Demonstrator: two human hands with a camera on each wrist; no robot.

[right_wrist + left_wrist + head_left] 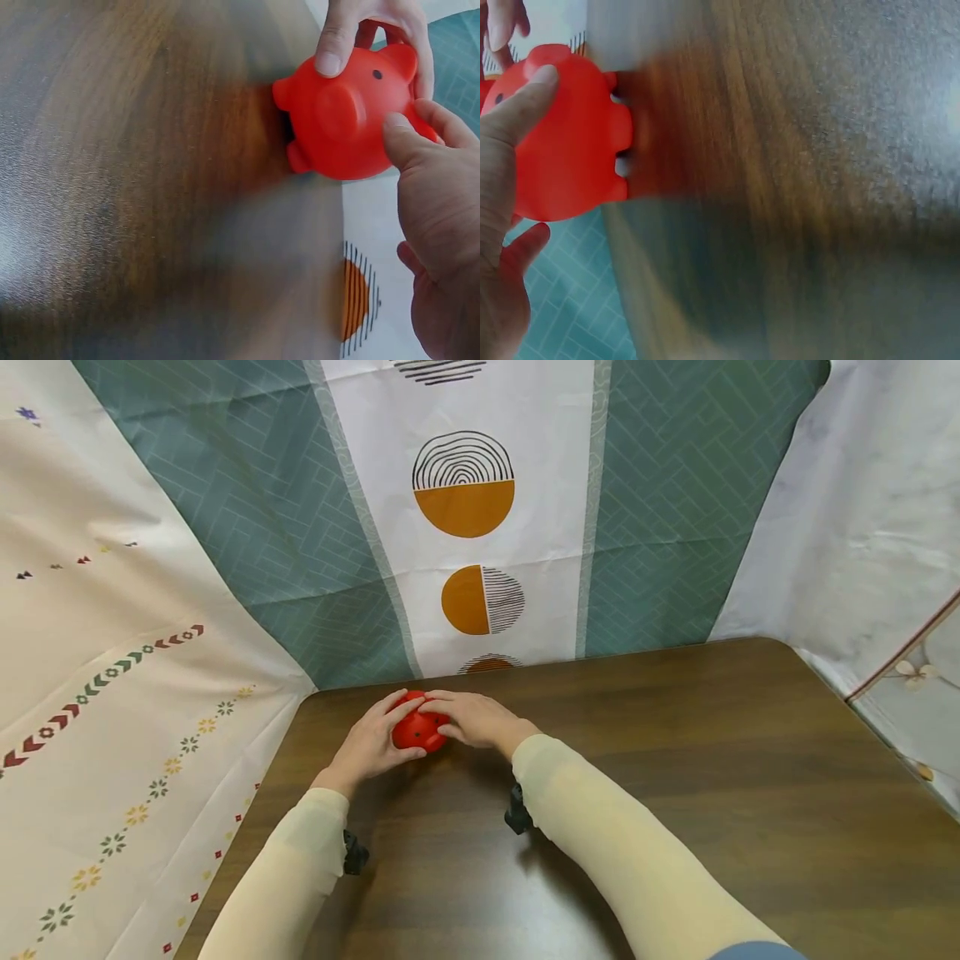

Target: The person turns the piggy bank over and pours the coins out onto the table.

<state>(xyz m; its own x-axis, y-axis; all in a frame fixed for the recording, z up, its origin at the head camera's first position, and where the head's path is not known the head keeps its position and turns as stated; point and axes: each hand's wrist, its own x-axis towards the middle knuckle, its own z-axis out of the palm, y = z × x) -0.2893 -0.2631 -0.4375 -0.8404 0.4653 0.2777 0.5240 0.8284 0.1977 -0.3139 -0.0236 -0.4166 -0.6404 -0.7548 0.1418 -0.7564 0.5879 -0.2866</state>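
Head view shows a red pig toy point(417, 730) at the far left of the dark wooden surface point(675, 760), close to the patterned cloth point(480, 510) hanging behind it. Both hands hold it, the left hand point(369, 745) cupping its left side and the right hand point(472, 718) curled over its right. Right wrist view shows the pig's snout and a dark eye, with a thumb pressed beside the snout.

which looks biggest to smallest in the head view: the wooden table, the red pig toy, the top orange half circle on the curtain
1. wooden table, fills the lower right of the view.
2. top orange half circle on the curtain.
3. red pig toy, partly covered by the left hand and right hand, so its full size is unsure.
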